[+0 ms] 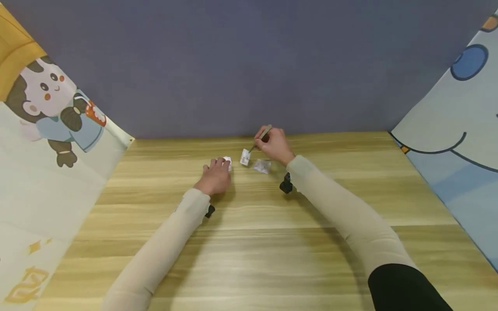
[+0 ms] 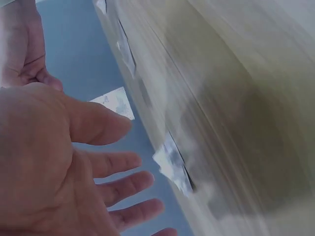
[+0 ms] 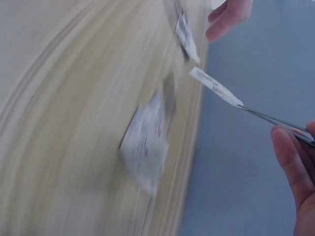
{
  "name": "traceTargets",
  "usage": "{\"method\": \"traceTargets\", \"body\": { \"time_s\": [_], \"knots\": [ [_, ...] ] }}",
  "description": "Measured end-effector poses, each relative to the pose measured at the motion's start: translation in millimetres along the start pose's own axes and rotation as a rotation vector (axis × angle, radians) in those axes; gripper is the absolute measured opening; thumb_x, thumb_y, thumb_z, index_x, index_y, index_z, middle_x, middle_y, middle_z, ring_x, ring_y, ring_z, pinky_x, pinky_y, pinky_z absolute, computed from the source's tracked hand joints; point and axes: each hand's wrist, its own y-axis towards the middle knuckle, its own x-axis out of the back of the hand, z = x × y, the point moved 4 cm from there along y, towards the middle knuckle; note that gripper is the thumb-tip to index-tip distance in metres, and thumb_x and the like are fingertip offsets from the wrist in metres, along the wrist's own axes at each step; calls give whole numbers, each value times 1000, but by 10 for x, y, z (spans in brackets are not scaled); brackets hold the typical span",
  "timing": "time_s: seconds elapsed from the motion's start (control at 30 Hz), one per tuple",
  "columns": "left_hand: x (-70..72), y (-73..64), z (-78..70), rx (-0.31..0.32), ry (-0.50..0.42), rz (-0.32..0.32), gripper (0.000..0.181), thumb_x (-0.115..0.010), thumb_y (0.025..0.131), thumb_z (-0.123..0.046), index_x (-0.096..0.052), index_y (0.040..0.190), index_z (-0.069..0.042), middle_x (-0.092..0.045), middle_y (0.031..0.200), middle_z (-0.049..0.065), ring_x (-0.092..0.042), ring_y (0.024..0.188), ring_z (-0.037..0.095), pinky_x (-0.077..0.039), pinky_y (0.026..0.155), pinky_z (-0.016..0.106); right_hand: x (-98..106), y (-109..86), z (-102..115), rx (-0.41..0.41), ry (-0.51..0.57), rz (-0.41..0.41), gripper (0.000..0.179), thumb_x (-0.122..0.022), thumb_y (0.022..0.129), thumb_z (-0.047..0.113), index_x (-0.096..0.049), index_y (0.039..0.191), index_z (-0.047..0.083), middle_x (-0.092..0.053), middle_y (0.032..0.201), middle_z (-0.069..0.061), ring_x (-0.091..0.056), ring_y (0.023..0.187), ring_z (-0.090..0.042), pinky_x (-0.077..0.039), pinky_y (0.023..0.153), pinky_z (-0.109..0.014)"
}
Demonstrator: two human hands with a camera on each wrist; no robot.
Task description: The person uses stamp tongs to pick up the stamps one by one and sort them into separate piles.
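Observation:
My right hand [image 1: 277,144] pinches metal tweezers [image 3: 270,118] between thumb and fingers. Gripped by one corner in the tweezer tips is a small white printed slip [image 1: 245,157], held up over the table, also plain in the right wrist view. Beneath and beside it, a clear-and-white printed packet [image 1: 262,166] lies on the wood. My left hand [image 1: 216,176] hovers palm down with its fingers apart and loosely extended. Close to its fingertips is another small white printed piece [image 2: 172,163] on the table, partly covered by the fingers in the head view.
The wood-grain tabletop [image 1: 249,255] ends at a grey-blue back panel [image 1: 249,69]. Cartoon-printed panels stand at the left [image 1: 58,129] and right [image 1: 447,112]. Black wrist cameras hang below both sleeves.

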Motion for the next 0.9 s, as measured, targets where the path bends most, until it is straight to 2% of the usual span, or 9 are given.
{"method": "traceTargets", "body": {
  "time_s": [0.2, 0.33, 0.53, 0.6, 0.73, 0.9],
  "knots": [
    [-25, 9, 109, 18, -14, -5, 52, -43, 94, -17, -35, 142, 0, -32, 143, 18, -26, 128, 36, -24, 99, 55, -245, 72, -10, -54, 101, 44, 5, -62, 90, 5, -63, 88, 1, -65, 79, -11, -66, 72, -27, -54, 63, -33],
    [-68, 27, 110, 2, 2, 20, 52, -44, 94, -18, -35, 144, -4, -32, 144, 17, -27, 128, 37, -25, 99, 56, -411, 106, -45, -73, 131, 82, 7, -60, 90, 3, -62, 89, -4, -66, 81, -18, -66, 75, -34, -54, 62, -36],
    [-118, 45, 62, -10, 21, 57, 51, -45, 95, -19, -38, 144, -7, -33, 144, 14, -30, 124, 34, -28, 95, 53, -580, 152, -88, -45, 17, 84, 3, -62, 86, 4, -63, 83, 4, -67, 74, -7, -64, 64, -16, -52, 57, -26],
    [-123, 51, 60, 1, 28, 57, 51, -44, 95, -19, -39, 144, -8, -34, 143, 12, -31, 122, 33, -28, 94, 51, -601, 169, -92, -28, -15, 66, 6, -62, 84, 4, -63, 80, 8, -66, 71, -3, -63, 62, -12, -51, 58, -26],
    [-126, 54, 83, 11, 54, 52, 50, -42, 95, -18, -39, 144, -7, -34, 143, 12, -30, 122, 32, -28, 94, 50, -576, 187, -101, -27, -35, 34, 10, -61, 84, 2, -62, 78, 10, -64, 70, -2, -61, 62, -13, -50, 58, -27],
    [-118, 45, 124, 16, 57, 31, 51, -43, 94, -17, -39, 143, -6, -33, 144, 12, -29, 125, 33, -28, 95, 51, -450, 171, -137, -65, 6, 53, 5, -61, 86, 3, -62, 82, 6, -63, 72, -4, -62, 64, -17, -51, 58, -29]
  ]
}}
